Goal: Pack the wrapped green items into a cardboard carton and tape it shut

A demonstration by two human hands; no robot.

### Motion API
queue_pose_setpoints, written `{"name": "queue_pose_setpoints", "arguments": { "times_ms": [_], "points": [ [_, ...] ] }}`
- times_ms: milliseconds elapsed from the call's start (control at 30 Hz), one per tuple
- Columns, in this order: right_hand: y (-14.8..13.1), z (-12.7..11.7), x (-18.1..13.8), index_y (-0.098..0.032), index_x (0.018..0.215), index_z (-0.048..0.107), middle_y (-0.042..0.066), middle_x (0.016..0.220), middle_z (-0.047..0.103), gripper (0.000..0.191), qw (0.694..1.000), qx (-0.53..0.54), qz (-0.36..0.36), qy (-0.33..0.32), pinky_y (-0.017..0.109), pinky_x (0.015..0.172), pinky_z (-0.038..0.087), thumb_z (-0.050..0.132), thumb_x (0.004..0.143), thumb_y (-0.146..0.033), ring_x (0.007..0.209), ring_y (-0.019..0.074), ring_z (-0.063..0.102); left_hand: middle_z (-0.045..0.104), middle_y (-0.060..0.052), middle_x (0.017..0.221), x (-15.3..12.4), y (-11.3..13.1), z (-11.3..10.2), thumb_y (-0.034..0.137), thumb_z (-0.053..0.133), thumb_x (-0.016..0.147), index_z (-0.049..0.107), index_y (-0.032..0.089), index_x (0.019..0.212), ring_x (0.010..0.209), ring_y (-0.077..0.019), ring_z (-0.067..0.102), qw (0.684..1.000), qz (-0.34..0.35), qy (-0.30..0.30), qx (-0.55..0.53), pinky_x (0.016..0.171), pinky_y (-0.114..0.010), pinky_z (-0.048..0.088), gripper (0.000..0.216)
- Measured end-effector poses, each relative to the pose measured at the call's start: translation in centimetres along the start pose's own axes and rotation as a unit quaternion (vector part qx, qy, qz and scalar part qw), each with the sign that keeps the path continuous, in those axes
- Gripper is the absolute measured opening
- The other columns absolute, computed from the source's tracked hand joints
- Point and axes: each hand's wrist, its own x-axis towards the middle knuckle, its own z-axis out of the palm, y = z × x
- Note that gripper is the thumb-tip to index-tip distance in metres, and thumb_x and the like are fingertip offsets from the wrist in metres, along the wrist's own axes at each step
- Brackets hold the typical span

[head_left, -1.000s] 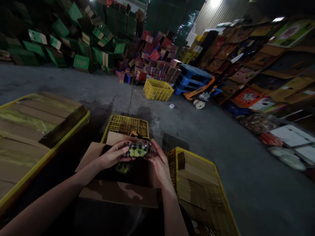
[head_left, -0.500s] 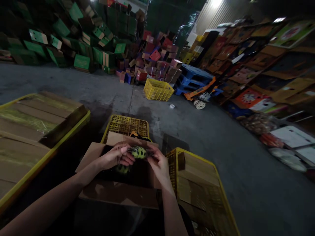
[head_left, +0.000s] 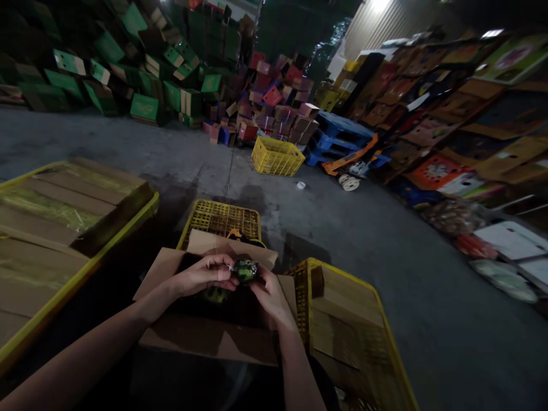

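Over an opened cardboard box (head_left: 205,339), a small green, dark-spotted item in shiny wrapping (head_left: 245,270) is held between both hands. My left hand (head_left: 209,273) is closed, its thumb and fingers pinching the wrapping's left end. On the other side, my right hand (head_left: 269,291) grips the right end with its fingers curled round it. Lower down in the dark box shows a similar green spotted item (head_left: 216,295), partly hidden beneath my left hand. The rest of the box's inside is too dark to make out.
A yellow crate (head_left: 222,216) stands just beyond the box. Another yellow crate (head_left: 372,285) with cardboard is at the right; a large one holding flattened cardboard (head_left: 68,200) is at the left. Farther off are a yellow basket (head_left: 278,157), blue pallets (head_left: 342,131) and an orange pallet jack (head_left: 353,160).
The wrapped item has turned between my hands and now looks rounder and darker. My right hand has shifted slightly left and down, and the hands are closer together.
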Motion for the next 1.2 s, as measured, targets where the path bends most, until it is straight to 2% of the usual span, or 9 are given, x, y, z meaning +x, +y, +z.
{"name": "queue_pose_setpoints", "arguments": {
  "times_ms": [267, 433, 500, 733, 833, 933, 1033, 1100, 1200],
  "points": [
    [0.1, 0.0, -0.2, -0.028, 0.117, 0.074, 0.003, 0.118, 0.075, 0.039, 0.999, 0.038, 0.033, -0.007, 0.040, 0.097, 0.054, 0.067, 0.079, -0.017, 0.112, 0.0255, 0.067, 0.071, -0.004, 0.079, 0.4, -0.3, -0.1, 0.029, 0.084, 0.082, 0.068, 0.016, 0.093, 0.072, -0.0152, 0.068, 0.998, 0.042, 0.035, -0.010, 0.070, -0.026, 0.052, 0.023],
    [0.3, 0.2, -0.3, -0.028, 0.119, 0.074, 0.004, 0.120, 0.074, 0.038, 0.996, 0.072, 0.057, -0.020, 0.040, 0.096, 0.056, 0.075, 0.081, -0.029, 0.110, 0.0249, 0.068, 0.060, 0.003, 0.068, 0.6, -0.2, -0.1, 0.038, 0.088, 0.076, 0.066, 0.017, 0.087, 0.058, -0.0087, 0.054, 0.994, 0.065, 0.071, -0.042, 0.077, -0.029, 0.052, 0.032],
    [0.5, 0.3, -0.3, -0.027, 0.117, 0.075, 0.004, 0.119, 0.075, 0.035, 0.995, 0.069, 0.061, -0.033, 0.040, 0.094, 0.057, 0.076, 0.083, -0.033, 0.107, 0.0248, 0.070, 0.051, 0.006, 0.059, 0.6, -0.1, 0.1, 0.042, 0.087, 0.076, 0.065, 0.018, 0.084, 0.052, -0.0065, 0.044, 0.994, 0.070, 0.071, -0.047, 0.073, -0.027, 0.051, 0.034],
    [0.1, 0.1, -0.5, -0.024, 0.102, 0.081, 0.004, 0.101, 0.079, 0.026, 0.998, 0.020, 0.052, -0.028, 0.039, 0.089, 0.056, 0.075, 0.085, -0.042, 0.095, 0.0259, 0.072, 0.041, 0.009, 0.053, 0.7, 0.1, 0.4, 0.046, 0.083, 0.079, 0.063, 0.017, 0.078, 0.048, -0.0049, 0.034, 0.994, 0.067, 0.087, -0.021, 0.068, -0.025, 0.052, 0.036],
    [-0.8, -0.2, -0.6, -0.024, 0.097, 0.082, 0.004, 0.093, 0.079, 0.024, 0.998, 0.013, 0.050, 0.026, 0.037, 0.084, 0.057, 0.075, 0.085, -0.044, 0.089, 0.0262, 0.073, 0.049, 0.007, 0.062, 0.8, 0.2, 0.4, 0.046, 0.081, 0.081, 0.068, 0.020, 0.101, 0.053, -0.0060, 0.043, 0.991, 0.080, 0.105, -0.030, 0.070, -0.025, 0.053, 0.035],
    [-1.5, -0.5, -0.8, -0.024, 0.092, 0.081, 0.005, 0.089, 0.079, 0.023, 0.996, 0.010, 0.044, 0.081, 0.036, 0.079, 0.057, 0.077, 0.083, -0.044, 0.084, 0.0266, 0.073, 0.056, 0.005, 0.073, 0.9, 0.2, 0.2, 0.043, 0.082, 0.082, 0.063, 0.026, 0.131, 0.058, -0.0070, 0.050, 0.992, 0.084, 0.095, -0.008, 0.076, -0.029, 0.056, 0.055],
    [-1.7, -0.9, -0.9, -0.023, 0.087, 0.081, 0.005, 0.083, 0.078, 0.023, 0.995, 0.005, 0.037, 0.096, 0.033, 0.071, 0.055, 0.078, 0.081, -0.045, 0.078, 0.0257, 0.071, 0.067, -0.002, 0.089, 0.9, -0.2, 0.0, 0.040, 0.084, 0.081, 0.067, 0.022, 0.129, 0.071, -0.0106, 0.060, 0.992, 0.080, 0.091, 0.033, 0.082, -0.030, 0.055, 0.054],
    [-1.5, -1.0, -1.0, -0.022, 0.086, 0.080, 0.004, 0.079, 0.076, 0.023, 0.995, 0.011, 0.034, 0.089, 0.031, 0.067, 0.053, 0.079, 0.079, -0.044, 0.075, 0.0242, 0.069, 0.071, -0.009, 0.105, 0.9, -0.5, -0.1, 0.041, 0.083, 0.081, 0.071, 0.018, 0.122, 0.091, -0.0186, 0.066, 0.992, 0.077, 0.088, 0.045, 0.088, -0.032, 0.054, 0.048],
    [-1.1, -1.0, -1.2, -0.020, 0.082, 0.079, 0.002, 0.075, 0.074, 0.022, 0.996, 0.044, 0.026, 0.071, 0.028, 0.065, 0.049, 0.079, 0.081, -0.043, 0.072, 0.0206, 0.067, 0.069, -0.012, 0.123, 0.8, -0.4, 0.1, 0.043, 0.080, 0.084, 0.070, 0.019, 0.124, 0.115, -0.0280, 0.063, 0.991, 0.085, 0.088, 0.046, 0.096, -0.037, 0.050, 0.048]
  ]
}}
